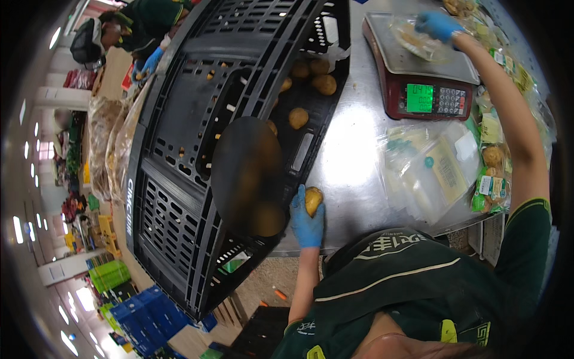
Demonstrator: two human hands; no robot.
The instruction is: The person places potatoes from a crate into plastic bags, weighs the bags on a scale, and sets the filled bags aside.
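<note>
Left hand (307, 223) curls close in; right hand (440, 27) reaches far forward

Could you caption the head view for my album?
Blue-gloved left hand holding a potato beside a black crate, right hand at a bag on a scale.

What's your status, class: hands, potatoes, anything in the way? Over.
Left hand holds a potato. Right hand at a clear bag on the scale. More potatoes inside the black crate, partly blurred from view.
</note>
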